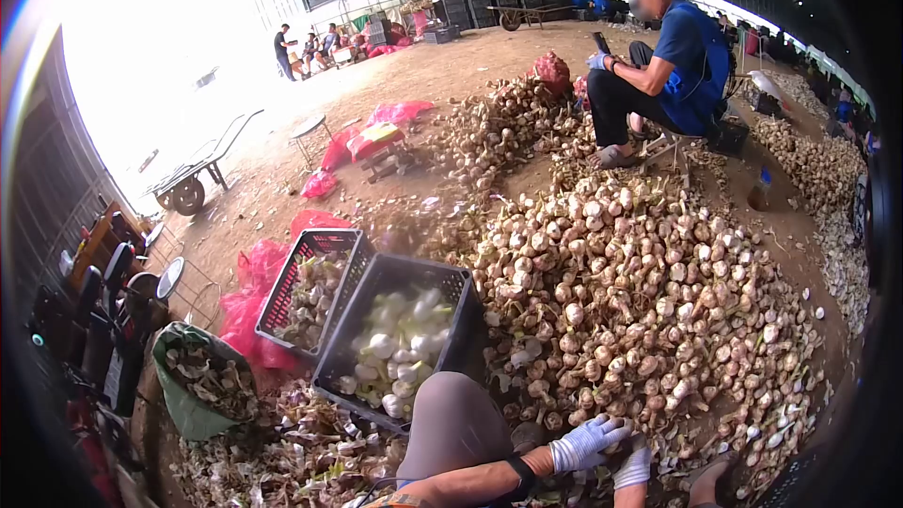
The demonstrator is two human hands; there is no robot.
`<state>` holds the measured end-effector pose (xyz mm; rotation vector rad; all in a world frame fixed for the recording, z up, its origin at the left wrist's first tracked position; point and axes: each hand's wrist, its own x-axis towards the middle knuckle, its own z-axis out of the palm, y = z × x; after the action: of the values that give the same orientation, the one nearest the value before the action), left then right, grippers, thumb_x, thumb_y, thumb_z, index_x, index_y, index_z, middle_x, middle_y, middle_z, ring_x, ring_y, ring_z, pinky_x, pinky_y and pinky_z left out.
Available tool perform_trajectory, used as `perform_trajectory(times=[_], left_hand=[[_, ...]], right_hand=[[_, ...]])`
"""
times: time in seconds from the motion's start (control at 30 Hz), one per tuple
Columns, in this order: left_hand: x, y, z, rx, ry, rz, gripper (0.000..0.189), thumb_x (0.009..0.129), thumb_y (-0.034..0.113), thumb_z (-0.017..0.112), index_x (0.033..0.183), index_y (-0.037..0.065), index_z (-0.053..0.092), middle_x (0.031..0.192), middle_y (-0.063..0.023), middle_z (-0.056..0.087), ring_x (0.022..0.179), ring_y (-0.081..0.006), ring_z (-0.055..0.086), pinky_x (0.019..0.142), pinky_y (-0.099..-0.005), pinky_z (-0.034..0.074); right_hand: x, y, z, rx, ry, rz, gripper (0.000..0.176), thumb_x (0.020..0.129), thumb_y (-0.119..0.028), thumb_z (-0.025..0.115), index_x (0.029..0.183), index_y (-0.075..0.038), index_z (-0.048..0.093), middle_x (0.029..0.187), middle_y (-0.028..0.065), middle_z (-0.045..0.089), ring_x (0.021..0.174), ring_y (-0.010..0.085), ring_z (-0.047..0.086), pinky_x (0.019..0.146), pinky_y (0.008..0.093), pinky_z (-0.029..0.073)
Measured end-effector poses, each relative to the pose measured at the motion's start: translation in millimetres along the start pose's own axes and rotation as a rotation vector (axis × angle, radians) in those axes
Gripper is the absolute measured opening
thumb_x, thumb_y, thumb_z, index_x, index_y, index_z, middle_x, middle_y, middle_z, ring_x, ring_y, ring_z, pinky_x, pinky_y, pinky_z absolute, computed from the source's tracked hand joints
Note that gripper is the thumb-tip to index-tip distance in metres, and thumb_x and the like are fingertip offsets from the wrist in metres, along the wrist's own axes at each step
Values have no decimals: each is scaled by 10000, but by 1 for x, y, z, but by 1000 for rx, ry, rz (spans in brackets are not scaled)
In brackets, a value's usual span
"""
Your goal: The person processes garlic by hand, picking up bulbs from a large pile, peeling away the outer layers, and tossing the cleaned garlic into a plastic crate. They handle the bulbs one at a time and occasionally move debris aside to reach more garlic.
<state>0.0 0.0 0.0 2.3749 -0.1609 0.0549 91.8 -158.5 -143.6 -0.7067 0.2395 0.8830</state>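
My left hand [589, 443], in a white glove, reaches in from the lower left over the near edge of a large heap of garlic bulbs [621, 292]. Its fingers are curled and closed. Close against it is my right hand [633, 467], also gloved in white, coming up from the bottom edge with fingers bent inward. A small brownish thing shows between the two hands; I cannot make out what it is. Left of my knee [456, 423] stands a black crate [346, 400] holding cleaned white garlic bulbs [400, 343].
Behind the black crate sits another crate [277, 306] with garlic trimmings. A green sack [193, 409] of peelings stands at left among loose skins. A seated person [691, 66] works beyond the heap. Pink net bags [249, 306] and a wheelbarrow [188, 193] are farther off.
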Motion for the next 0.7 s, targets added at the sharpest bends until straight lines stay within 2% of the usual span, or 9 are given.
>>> perform_trajectory(times=[0.07, 0.17, 0.23, 0.43, 0.5, 0.53, 0.57, 0.63, 0.7], left_hand=[[-1, 0, 2, 142, 99, 216, 746, 637, 226, 698, 1312, 89, 409, 1343, -164, 383, 1062, -349, 464, 874, -440, 438], [-6, 15, -14, 266, 12, 307, 720, 641, 224, 671, 1299, 82, 416, 1319, -160, 397, 1050, -339, 469, 859, -430, 448], [-8, 11, -17, 287, 26, 354, 715, 638, 229, 665, 1294, 81, 420, 1314, -156, 399, 1051, -336, 469, 855, -427, 450], [-6, 14, -14, 324, 132, 411, 700, 644, 233, 648, 1288, 76, 424, 1290, -149, 424, 1039, -337, 475, 848, -416, 455], [-4, 18, -14, 186, 53, 128, 688, 665, 179, 669, 1297, 67, 419, 1241, -163, 466, 1028, -320, 488, 865, -406, 444], [-2, 35, -42, -267, 18, -55, 735, 630, 78, 683, 1305, 39, 393, 1178, -185, 489, 1073, -357, 463, 941, -406, 398], [-3, 24, -25, -693, 151, -149, 777, 600, 72, 715, 1305, 33, 391, 1178, -201, 480, 1082, -370, 453, 932, -426, 400], [-1, 27, -34, -327, 124, -69, 758, 619, 102, 712, 1304, 33, 396, 1199, -200, 473, 1085, -379, 450, 935, -419, 403], [-2, 28, -27, -202, 171, 8, 705, 649, 134, 707, 1286, 42, 423, 1196, -191, 487, 1045, -358, 475, 895, -424, 418]], right_hand=[[5, -2, 6, 461, 30, 137, 470, 833, -378, 449, 1111, -13, 551, 1081, 148, 595, 980, 324, 588, 879, 445, 482], [-4, -6, 4, 1154, 89, 338, 468, 867, -378, 351, 1065, -17, 575, 1049, 132, 610, 957, 275, 597, 862, 361, 495], [-13, -6, 4, 1238, 69, 430, 465, 883, -362, 323, 1106, -24, 553, 1092, 136, 592, 996, 275, 578, 901, 384, 470], [-39, -18, 67, 444, -4, 112, 408, 881, -305, 379, 1183, -54, 490, 1184, 123, 531, 1067, 240, 527, 936, 373, 435], [-49, -30, 75, 113, 65, 115, 294, 837, -192, 463, 1077, -60, 569, 999, 116, 610, 874, 250, 609, 778, 379, 518], [-59, -29, 94, -156, 88, -222, 234, 788, -111, 536, 1004, -53, 603, 887, 85, 628, 756, 230, 625, 669, 349, 536], [-67, -34, 107, -157, 91, -225, 234, 788, -111, 536, 1004, -53, 603, 887, 85, 628, 756, 230, 625, 669, 349, 536], [-78, -42, 122, -172, 113, -282, 313, 723, -22, 536, 1032, 4, 582, 939, 97, 619, 797, 229, 620, 701, 318, 526], [-77, -39, 124, -233, 118, -346, 302, 764, -112, 542, 1040, 5, 581, 954, 115, 617, 817, 248, 618, 726, 351, 525]])
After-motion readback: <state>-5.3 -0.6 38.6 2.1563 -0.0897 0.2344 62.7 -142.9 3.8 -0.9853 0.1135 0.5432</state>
